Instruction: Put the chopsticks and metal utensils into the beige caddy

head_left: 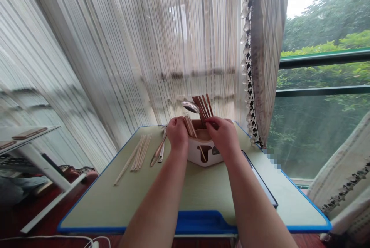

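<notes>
A white utensil holder (206,155) with a brown inside and cut-out openings stands at the far part of the table. My left hand (177,134) is closed at its left rim, beside pale wooden chopsticks (190,126) standing in it; its fingertips are hidden. At the right side, my right hand (222,134) is closed, thumb and fingers pinched at the lower part of fanned brown chopsticks (204,105). How many it grips I cannot tell. A metal spoon (190,106) rises from the holder, bowl upward, between the hands.
Several pale chopsticks (141,153) lie loose on the green, blue-edged table (115,209). Metal cutlery (158,151) lies left of the holder. A flat dark-edged tablet-like object (261,180) lies under my right forearm. Curtains (130,47) hang behind; a white desk (43,155) stands left.
</notes>
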A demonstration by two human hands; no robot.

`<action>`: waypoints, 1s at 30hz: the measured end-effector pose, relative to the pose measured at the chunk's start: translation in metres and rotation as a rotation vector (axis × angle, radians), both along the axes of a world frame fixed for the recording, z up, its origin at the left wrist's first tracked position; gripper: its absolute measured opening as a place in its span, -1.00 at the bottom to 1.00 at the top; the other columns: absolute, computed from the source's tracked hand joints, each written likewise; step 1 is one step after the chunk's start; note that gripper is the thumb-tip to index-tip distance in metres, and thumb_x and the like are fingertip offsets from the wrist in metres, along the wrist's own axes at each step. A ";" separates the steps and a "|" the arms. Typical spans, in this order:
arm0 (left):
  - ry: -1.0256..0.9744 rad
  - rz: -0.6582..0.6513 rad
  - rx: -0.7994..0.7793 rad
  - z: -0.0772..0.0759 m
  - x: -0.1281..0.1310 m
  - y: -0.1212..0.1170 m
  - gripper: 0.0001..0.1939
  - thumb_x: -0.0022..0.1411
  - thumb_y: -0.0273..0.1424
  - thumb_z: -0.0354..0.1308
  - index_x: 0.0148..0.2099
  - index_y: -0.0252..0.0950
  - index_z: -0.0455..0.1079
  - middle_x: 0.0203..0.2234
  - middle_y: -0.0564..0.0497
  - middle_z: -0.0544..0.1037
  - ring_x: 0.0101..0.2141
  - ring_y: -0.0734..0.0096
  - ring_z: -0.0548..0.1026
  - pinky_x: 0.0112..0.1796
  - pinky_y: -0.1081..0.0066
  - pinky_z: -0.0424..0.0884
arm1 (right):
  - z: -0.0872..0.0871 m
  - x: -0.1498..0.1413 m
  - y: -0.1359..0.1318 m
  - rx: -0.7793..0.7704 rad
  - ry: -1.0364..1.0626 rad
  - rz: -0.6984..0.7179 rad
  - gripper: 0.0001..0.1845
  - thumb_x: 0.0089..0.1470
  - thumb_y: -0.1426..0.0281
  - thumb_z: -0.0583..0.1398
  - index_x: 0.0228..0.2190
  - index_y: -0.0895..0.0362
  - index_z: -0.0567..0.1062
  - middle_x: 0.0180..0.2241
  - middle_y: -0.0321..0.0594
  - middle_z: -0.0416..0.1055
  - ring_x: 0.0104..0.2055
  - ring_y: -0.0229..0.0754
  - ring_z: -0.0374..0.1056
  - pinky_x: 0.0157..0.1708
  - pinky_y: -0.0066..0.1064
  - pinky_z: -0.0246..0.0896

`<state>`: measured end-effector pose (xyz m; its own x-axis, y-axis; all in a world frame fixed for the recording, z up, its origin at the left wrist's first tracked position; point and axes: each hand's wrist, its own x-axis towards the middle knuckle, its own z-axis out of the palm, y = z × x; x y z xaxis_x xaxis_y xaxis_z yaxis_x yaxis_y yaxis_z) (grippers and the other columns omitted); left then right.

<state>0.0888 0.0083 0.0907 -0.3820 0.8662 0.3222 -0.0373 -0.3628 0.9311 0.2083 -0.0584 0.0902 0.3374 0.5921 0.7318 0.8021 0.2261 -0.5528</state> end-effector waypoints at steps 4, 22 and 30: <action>0.021 0.012 0.014 -0.003 0.001 0.001 -0.74 0.04 -0.22 0.02 -0.49 -0.29 0.36 -0.64 0.08 0.40 -0.54 0.43 0.36 -0.47 0.45 0.24 | -0.001 -0.001 -0.001 0.033 -0.016 0.008 -0.76 -0.02 0.42 0.11 -0.33 0.06 0.56 -0.42 -0.21 0.49 -0.21 -0.09 0.28 -0.17 -0.29 0.21; 0.263 0.261 0.017 -0.009 -0.094 0.023 -0.81 0.07 -0.27 0.01 -0.38 -0.27 0.35 -0.49 0.02 0.48 -0.42 0.35 0.41 -0.38 0.41 0.25 | -0.024 -0.067 -0.019 0.306 -0.253 0.365 -0.73 0.05 0.43 0.08 -0.16 0.09 0.39 -0.23 -0.11 0.41 -0.18 -0.11 0.31 -0.12 -0.24 0.22; 0.657 0.263 -0.138 -0.057 -0.127 0.049 -0.77 0.12 -0.37 -0.01 -0.16 -0.25 0.34 -0.38 -0.04 0.52 -0.35 0.31 0.45 -0.34 0.41 0.27 | -0.075 -0.114 0.010 -0.250 -0.337 0.596 -0.68 0.11 0.39 0.02 -0.08 0.08 0.35 -0.17 -0.14 0.39 -0.22 -0.18 0.34 -0.25 -0.36 0.25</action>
<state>-0.0383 0.0572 0.0339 -0.3485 0.8213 0.4516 0.6189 -0.1602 0.7690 0.0942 -0.0487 0.0148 -0.3145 0.7682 0.5576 0.7177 0.5769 -0.3900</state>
